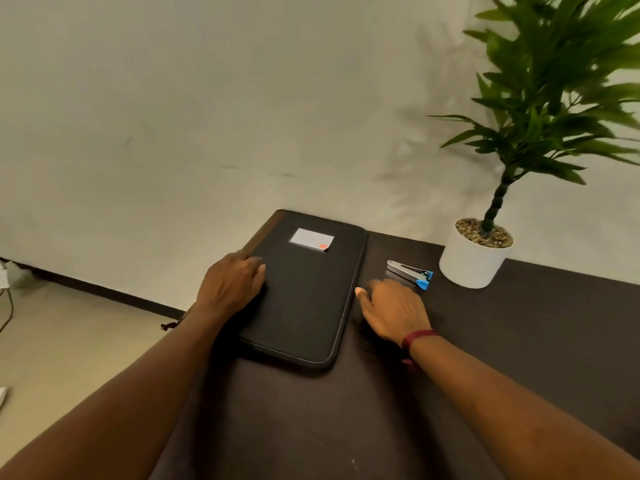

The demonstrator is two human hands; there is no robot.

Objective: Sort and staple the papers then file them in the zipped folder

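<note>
Print on the white paper label [311, 240] atop the black zipped fabric folder [304, 306] is too blurred to read. Right of the folder, the right hand [394, 311] hides its own fingers; the blurred green potted plant [540, 109] runs off the top and right edges.

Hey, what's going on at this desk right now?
A person has a closed black zipped folder lying flat on a dark table. The left hand rests on the folder's left side; the right hand sits on the table beside its right edge, close to a silver and blue stapler. No loose papers are in view.
</note>
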